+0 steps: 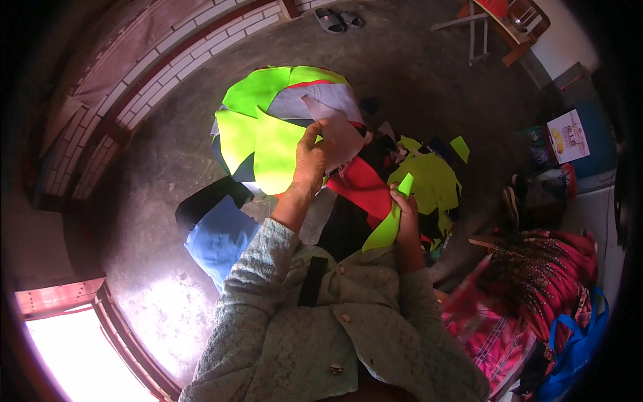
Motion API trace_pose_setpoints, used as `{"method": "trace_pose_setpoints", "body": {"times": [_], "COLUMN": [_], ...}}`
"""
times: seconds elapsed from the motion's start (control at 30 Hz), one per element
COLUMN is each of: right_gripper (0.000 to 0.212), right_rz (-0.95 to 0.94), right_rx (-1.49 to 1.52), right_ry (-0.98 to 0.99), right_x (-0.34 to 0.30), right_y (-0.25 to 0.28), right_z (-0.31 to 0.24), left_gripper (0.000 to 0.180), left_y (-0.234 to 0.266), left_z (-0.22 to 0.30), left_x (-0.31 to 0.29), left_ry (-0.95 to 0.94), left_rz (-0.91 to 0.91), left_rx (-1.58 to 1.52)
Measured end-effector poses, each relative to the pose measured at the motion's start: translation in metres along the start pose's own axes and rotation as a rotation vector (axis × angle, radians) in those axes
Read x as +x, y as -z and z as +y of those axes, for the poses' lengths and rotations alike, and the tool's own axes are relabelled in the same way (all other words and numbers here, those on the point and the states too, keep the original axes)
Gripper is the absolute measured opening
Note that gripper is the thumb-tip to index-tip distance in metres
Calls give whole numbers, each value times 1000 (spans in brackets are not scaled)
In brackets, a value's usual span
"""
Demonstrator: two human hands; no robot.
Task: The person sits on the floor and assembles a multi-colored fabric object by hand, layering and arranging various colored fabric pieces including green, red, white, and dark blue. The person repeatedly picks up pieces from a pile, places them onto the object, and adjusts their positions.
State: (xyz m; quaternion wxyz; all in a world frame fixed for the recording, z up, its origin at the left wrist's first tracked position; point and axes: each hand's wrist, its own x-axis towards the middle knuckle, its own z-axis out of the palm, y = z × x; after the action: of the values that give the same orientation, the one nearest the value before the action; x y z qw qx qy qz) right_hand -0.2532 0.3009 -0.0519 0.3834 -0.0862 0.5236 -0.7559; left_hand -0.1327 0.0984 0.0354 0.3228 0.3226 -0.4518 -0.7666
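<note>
Pinches a pale mauve fabric piece between the fingers of the left hand, at the right edge of a rounded pile of neon-yellow and grey cloth on the grey floor. Grips a narrow lime-green strip in the curled fingers of the right hand, near a red piece and a heap of lime scraps. Wears a grey-green jacket, with blue cloth at left and dark slippers beyond the pile.

A grey-green, mottled jacket with long sleeves, seen from above.
Round, pale buttons dot the front; a dark, straight strip marks the chest. Both cuffs stop short of the wrists, leaving the left hand and right hand bare.
</note>
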Motion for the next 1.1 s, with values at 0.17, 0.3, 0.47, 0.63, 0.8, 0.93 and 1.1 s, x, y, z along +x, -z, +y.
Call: {"method": "trace_pose_setpoints", "body": {"times": [0.17, 0.3, 0.47, 0.63, 0.8, 0.93, 1.1], "right_gripper": [15, 16, 16, 16, 18, 20, 14], "right_rz": [19, 37, 14, 26, -23, -17, -16], "right_rx": [2, -9, 10, 99, 203, 241, 385], "right_ry": [6, 29, 9, 90, 117, 124, 130], "right_x": [-6, -6, -5, -7, -20, -19, -21], "right_y": [-7, -10, -3, -2, -11, -5, -8], "right_z": [-6, -7, -6, -4, -14, -15, -32], "left_gripper": [41, 39, 37, 23, 12, 14, 17], "left_y": [3, 16, 32, 21, 14, 9, 4], "left_z": [-2, -11, -18, -6, -17, -38, -48], "left_x": [0, 4, 4, -19, -33, -42, -56], "left_ry": [-35, -219, -532, -360, -181, -160, -86], "left_rz": [20, 26, 189, -14, -317, -421, -509], "left_rx": [134, 296, 555, 392, 308, 428, 431]}}
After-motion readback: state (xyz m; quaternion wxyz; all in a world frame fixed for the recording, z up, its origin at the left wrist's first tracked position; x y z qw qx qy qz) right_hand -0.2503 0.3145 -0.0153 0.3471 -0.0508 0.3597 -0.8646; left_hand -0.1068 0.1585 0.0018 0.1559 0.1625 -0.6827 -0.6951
